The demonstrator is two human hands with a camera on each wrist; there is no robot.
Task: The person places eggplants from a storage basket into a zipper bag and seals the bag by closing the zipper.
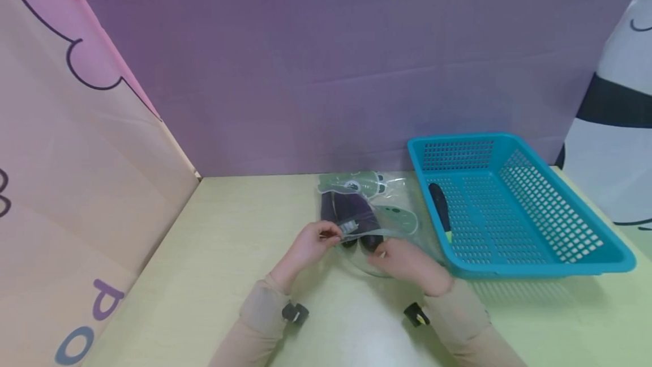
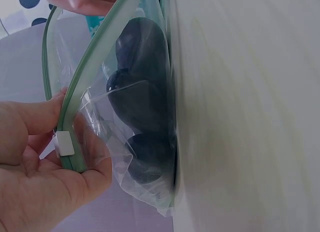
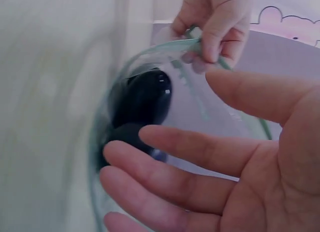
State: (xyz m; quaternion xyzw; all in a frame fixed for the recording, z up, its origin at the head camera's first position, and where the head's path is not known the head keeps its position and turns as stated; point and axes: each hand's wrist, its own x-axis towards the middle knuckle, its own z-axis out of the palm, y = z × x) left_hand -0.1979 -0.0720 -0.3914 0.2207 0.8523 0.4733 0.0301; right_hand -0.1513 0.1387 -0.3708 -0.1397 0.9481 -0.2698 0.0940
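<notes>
A clear zip bag (image 1: 406, 191) with green printing lies on the table, its mouth spread apart toward me. Inside are several dark purple, glossy eggplants (image 1: 354, 208), their rounded ends at the opening. My left hand (image 1: 316, 239) pinches the bag's green zip edge beside the white slider (image 2: 64, 143), thumb on one side and fingers on the other. At the mouth's right side is my right hand (image 1: 404, 262). Its fingers (image 3: 170, 184) reach out straight in the right wrist view, overlapping the eggplants there, with the thumb apart.
A teal plastic basket (image 1: 540, 269) stands right of the bag, close to it. Inside, against its left wall, lies a long dark eggplant (image 1: 440, 205) with a green end. A purple cloth backdrop (image 1: 305, 101) rises behind the table (image 1: 229, 242).
</notes>
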